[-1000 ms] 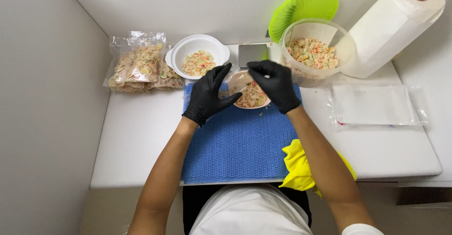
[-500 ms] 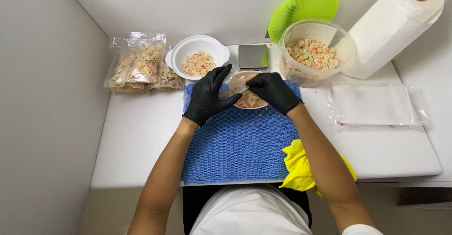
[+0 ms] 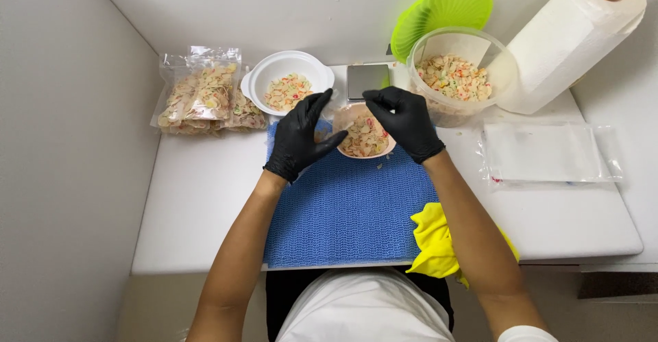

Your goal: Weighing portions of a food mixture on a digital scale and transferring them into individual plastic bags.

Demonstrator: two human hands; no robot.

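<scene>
The right hand (image 3: 404, 121) has lifted off the small bowl (image 3: 363, 135) toward 12 o'clock, fingers now pinched together empty. The left hand (image 3: 301, 136), fingers spread, still cups the bowl's 9 o'clock side on the blue mat (image 3: 349, 205).

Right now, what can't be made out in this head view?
- Right hand: its fingertips curl over the small bowl, so contact is unclear.
- Paper towel roll: top cut off by the frame edge.
- Green lid: lower part hidden behind the clear tub.
</scene>
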